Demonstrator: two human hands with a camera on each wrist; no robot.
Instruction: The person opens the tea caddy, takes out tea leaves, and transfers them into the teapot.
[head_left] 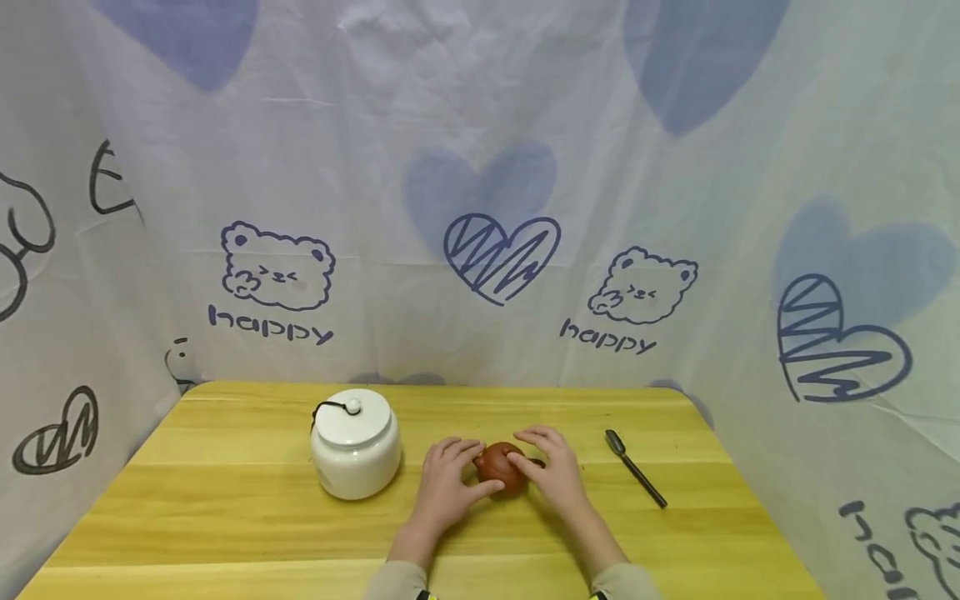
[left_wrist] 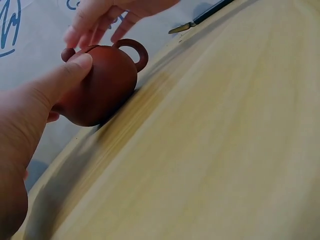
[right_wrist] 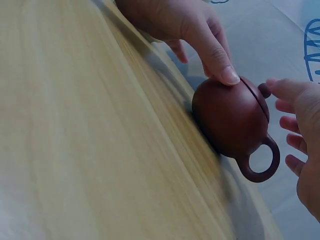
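A small reddish-brown clay teapot stands on the wooden table between both hands. My left hand holds its spout side, the thumb laid on the body and the fingers behind, partly hidden. From the other side my right hand reaches over the pot. In the right wrist view its thumb is at the round lid knob, and the other fingers are spread apart from the pot. The lid sits on the body. The loop handle points toward the right-hand side, with no fingers around it.
To the left stands a white lidded jar with a dark cord at its knob. A dark slim-handled tool, scoop-like at one end, lies to the right. A printed cloth hangs behind the table and at its sides.
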